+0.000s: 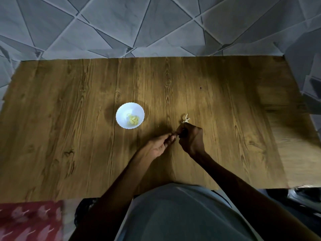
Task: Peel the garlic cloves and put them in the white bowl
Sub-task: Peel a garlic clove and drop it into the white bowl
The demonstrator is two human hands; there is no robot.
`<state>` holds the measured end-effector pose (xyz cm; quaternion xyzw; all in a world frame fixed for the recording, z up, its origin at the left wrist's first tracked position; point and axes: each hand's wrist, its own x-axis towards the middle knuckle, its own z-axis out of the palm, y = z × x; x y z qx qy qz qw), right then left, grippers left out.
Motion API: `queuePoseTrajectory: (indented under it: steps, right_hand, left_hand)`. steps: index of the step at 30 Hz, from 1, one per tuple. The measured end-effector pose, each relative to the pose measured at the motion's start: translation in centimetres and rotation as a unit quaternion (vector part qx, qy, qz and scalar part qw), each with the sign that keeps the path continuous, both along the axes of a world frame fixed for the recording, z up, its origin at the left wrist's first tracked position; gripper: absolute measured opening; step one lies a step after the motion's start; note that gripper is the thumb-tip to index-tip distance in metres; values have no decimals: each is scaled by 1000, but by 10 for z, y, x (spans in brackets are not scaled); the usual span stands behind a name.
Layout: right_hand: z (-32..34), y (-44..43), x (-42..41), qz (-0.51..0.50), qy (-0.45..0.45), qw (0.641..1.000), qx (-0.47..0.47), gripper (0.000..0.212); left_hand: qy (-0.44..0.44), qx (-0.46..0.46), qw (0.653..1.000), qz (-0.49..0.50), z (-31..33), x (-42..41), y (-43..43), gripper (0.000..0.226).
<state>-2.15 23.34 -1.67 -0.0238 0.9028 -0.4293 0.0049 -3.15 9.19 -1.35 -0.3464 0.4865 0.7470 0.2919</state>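
A small white bowl (121,111) stands near the middle of the wooden table and holds several pale yellow peeled cloves (133,120). To its right my two hands meet just above the table. My left hand (160,145) pinches something small at its fingertips, too dark to make out. My right hand (190,136) is curled, its fingers closed against the same spot. A little heap of pale garlic skins (185,119) lies on the table just beyond my right hand.
The wooden table (69,127) runs wide to both sides of the bowl. Its far edge meets a grey patterned floor (156,23). A red patterned cloth (29,221) lies at the lower left, below the table's near edge.
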Motion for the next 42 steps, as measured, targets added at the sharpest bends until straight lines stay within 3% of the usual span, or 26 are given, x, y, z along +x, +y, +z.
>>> queuePoseTrajectory:
  steps: [1, 3, 5, 7, 10, 12, 14, 16, 17, 19, 21, 23, 24, 28, 35, 38, 40, 42]
  right_hand:
    - [0, 0, -1, 0, 1, 1000, -4, 23]
    - [5, 0, -2, -15, -39, 999, -29, 8]
    - [9, 2, -7, -60, -147, 983, -96, 7]
    - [13, 8, -13, -119, -288, 935, -171, 12]
    - [17, 17, -21, -130, -417, 867, -242, 11]
    - [16, 20, -20, -123, -427, 848, -289, 16]
    - [14, 21, -18, -121, -393, 856, -315, 9]
    - [12, 21, -17, -101, -346, 876, -320, 13]
    - [11, 20, -17, -92, -340, 878, -325, 16]
    - [10, 19, -17, -100, -361, 861, -344, 19]
    - [9, 14, -18, -125, -393, 840, -353, 17]
    - [6, 7, -17, -152, -406, 847, -309, 13]
    - [4, 6, -17, -157, -396, 863, -271, 13]
    - [0, 1, -18, -94, -333, 916, -204, 15]
    - [9, 5, -15, -32, -275, 907, -317, 16]
    - [9, 1, -17, -43, -265, 919, -290, 14]
    - [9, 0, -17, -46, -271, 921, -276, 15]
    - [11, -2, -17, -6, -314, 896, -314, 22]
  left_hand:
    - [9, -15, 1000, -8, 2, 2, 3, 20]
    - [88, -153, 980, -89, -1, 8, 5, 12]
    - [231, -291, 915, -159, -11, 11, 0, 16]
    - [350, -355, 838, -222, -16, 13, -4, 19]
    - [417, -400, 769, -274, -23, 13, -6, 20]
    - [412, -384, 784, -260, -20, 13, -4, 15]
    - [338, -305, 867, -202, -19, 10, -5, 12]
    - [198, -111, 967, -115, -15, 9, -8, 10]
    - [145, -35, 986, -79, -12, 9, -8, 14]
    - [154, -37, 985, -73, -10, 10, -9, 15]
    - [261, -177, 938, -146, -12, 10, -14, 10]
    - [326, -257, 891, -185, -14, 9, -18, 8]
    - [330, -265, 889, -177, -13, 10, -19, 8]
    - [298, -260, 904, -159, -13, 11, -20, 11]
    - [268, -283, 910, -143, -14, 6, -28, 20]
    - [270, -271, 911, -152, -12, 5, -30, 21]
    - [264, -229, 924, -154, -12, 6, -31, 19]
    - [230, -114, 961, -101, -8, 10, -30, 14]
